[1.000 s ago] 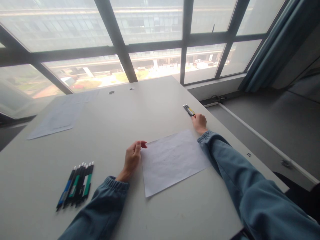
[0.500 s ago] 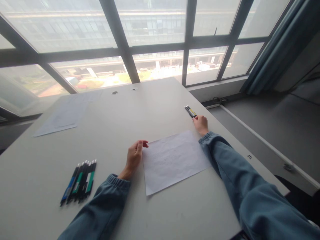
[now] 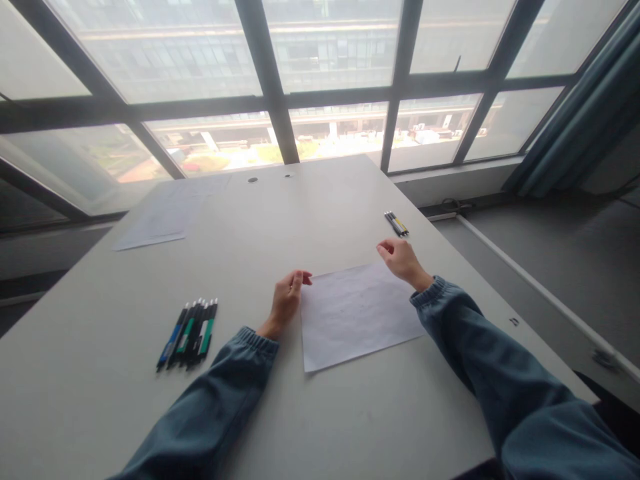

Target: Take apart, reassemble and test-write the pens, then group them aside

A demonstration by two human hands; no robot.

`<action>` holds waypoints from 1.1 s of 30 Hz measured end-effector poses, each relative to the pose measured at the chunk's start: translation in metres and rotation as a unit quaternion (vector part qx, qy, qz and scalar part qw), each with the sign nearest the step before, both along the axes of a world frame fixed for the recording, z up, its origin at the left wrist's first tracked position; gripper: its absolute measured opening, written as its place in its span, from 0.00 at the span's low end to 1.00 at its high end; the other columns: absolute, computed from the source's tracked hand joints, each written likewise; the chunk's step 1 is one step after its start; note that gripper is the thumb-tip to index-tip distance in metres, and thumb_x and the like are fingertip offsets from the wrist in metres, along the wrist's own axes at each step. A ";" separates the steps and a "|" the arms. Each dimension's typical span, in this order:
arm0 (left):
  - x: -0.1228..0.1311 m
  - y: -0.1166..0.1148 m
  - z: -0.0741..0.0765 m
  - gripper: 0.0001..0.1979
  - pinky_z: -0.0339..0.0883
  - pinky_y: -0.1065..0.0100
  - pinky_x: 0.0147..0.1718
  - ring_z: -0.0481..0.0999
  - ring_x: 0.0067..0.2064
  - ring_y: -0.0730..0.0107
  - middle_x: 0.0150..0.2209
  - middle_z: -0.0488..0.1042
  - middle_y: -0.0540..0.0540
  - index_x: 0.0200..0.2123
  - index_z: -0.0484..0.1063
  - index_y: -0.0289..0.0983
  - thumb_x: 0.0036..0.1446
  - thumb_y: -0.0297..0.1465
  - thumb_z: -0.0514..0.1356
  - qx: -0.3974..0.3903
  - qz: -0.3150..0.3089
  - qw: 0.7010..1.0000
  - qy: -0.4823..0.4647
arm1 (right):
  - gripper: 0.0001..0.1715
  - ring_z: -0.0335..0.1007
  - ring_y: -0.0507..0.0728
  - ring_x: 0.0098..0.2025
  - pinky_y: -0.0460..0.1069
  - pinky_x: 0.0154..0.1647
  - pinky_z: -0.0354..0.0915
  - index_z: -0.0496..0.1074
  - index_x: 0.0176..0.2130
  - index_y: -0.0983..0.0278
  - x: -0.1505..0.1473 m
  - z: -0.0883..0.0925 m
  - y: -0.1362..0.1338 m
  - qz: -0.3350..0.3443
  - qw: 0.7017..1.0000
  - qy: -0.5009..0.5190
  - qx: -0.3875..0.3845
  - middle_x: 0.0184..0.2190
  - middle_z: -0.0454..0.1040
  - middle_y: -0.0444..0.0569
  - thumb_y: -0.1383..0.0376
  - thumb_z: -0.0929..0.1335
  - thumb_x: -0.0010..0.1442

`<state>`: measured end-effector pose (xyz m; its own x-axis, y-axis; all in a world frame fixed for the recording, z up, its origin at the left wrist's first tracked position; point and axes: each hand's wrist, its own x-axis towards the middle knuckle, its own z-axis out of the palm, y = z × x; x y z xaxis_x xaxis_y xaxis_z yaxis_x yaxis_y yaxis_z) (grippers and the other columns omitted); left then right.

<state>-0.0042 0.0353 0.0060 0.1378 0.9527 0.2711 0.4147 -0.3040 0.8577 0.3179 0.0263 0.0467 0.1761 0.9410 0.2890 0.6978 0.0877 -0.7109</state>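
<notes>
A white sheet of paper (image 3: 360, 317) lies on the table in front of me. My left hand (image 3: 290, 293) rests by its upper left corner. Loosely bent, its fingers are slightly apart, with the tips reaching over the corner; I see no object in them. Over the upper right corner, my right hand (image 3: 400, 259) has its fingers curled in, and nothing shows in them. Just beyond it lies a small row of pens (image 3: 397, 224) with yellow and grey markings. To the left of my left hand is a group of several pens (image 3: 187, 335), dark with green and blue parts.
The white table (image 3: 300, 220) stands against large windows (image 3: 335, 60). More paper sheets (image 3: 160, 217) lie at its far left. Two round fittings, including a cable hole (image 3: 253, 180), sit near the back edge. A small dark mark (image 3: 514, 321) is near the right edge.
My right hand has drawn back from the small row of pens, which stays on the table, and its fingers are now curled over the paper's corner. The view has swung left.
</notes>
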 end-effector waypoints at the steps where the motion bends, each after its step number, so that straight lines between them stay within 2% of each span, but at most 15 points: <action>1: 0.000 0.000 0.001 0.25 0.69 0.64 0.42 0.78 0.37 0.63 0.31 0.79 0.44 0.37 0.78 0.35 0.68 0.46 0.48 0.000 -0.002 1.000 0.001 | 0.11 0.72 0.54 0.31 0.47 0.35 0.62 0.80 0.35 0.65 -0.009 -0.001 -0.005 0.023 1.000 -0.004 -0.004 0.29 0.80 0.49 0.64 0.67 0.62; 7: 0.003 -0.003 0.004 0.26 0.69 0.63 0.43 0.78 0.37 0.63 0.32 0.80 0.44 0.36 0.78 0.36 0.68 0.47 0.48 0.000 -0.003 1.000 0.005 | 0.08 0.70 0.53 0.32 0.46 0.37 0.62 0.79 0.36 0.64 -0.040 -0.022 -0.021 0.114 0.992 -0.052 -0.005 0.31 0.78 0.47 0.68 0.68 0.62; 11: 0.002 -0.003 0.005 0.26 0.69 0.64 0.43 0.78 0.37 0.63 0.32 0.79 0.44 0.36 0.77 0.36 0.68 0.48 0.48 0.004 -0.001 1.000 0.001 | 0.08 0.69 0.53 0.31 0.46 0.37 0.61 0.78 0.34 0.65 -0.045 -0.033 -0.018 0.133 0.989 -0.054 -0.023 0.30 0.77 0.47 0.69 0.68 0.62; 16: -0.002 0.002 0.002 0.26 0.69 0.64 0.41 0.78 0.36 0.64 0.31 0.79 0.44 0.36 0.77 0.34 0.68 0.47 0.48 0.001 -0.006 1.000 -0.007 | 0.12 0.68 0.53 0.30 0.46 0.35 0.58 0.77 0.31 0.66 -0.050 -0.039 -0.016 0.112 0.990 -0.073 -0.035 0.27 0.76 0.47 0.67 0.66 0.64; 28: 0.000 0.005 0.003 0.26 0.69 0.64 0.41 0.77 0.35 0.64 0.31 0.79 0.44 0.36 0.78 0.35 0.68 0.47 0.49 0.002 -0.016 1.000 -0.013 | 0.12 0.68 0.54 0.29 0.47 0.34 0.57 0.75 0.29 0.64 -0.055 -0.046 -0.011 0.069 0.991 -0.114 -0.029 0.28 0.78 0.49 0.67 0.65 0.63; 33: 0.003 -0.001 0.005 0.26 0.68 0.64 0.40 0.78 0.35 0.63 0.31 0.80 0.45 0.36 0.78 0.36 0.68 0.48 0.48 0.011 -0.034 0.999 0.022 | 0.12 0.67 0.54 0.29 0.47 0.34 0.57 0.76 0.30 0.64 -0.054 -0.046 -0.012 0.072 0.990 -0.116 -0.025 0.28 0.78 0.49 0.67 0.65 0.63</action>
<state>-0.0010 0.0343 0.0109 0.2148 0.9346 0.2835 0.4291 -0.3511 0.8323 0.2637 0.0143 0.0002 -0.0260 0.9658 0.2581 0.8259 0.1662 -0.5387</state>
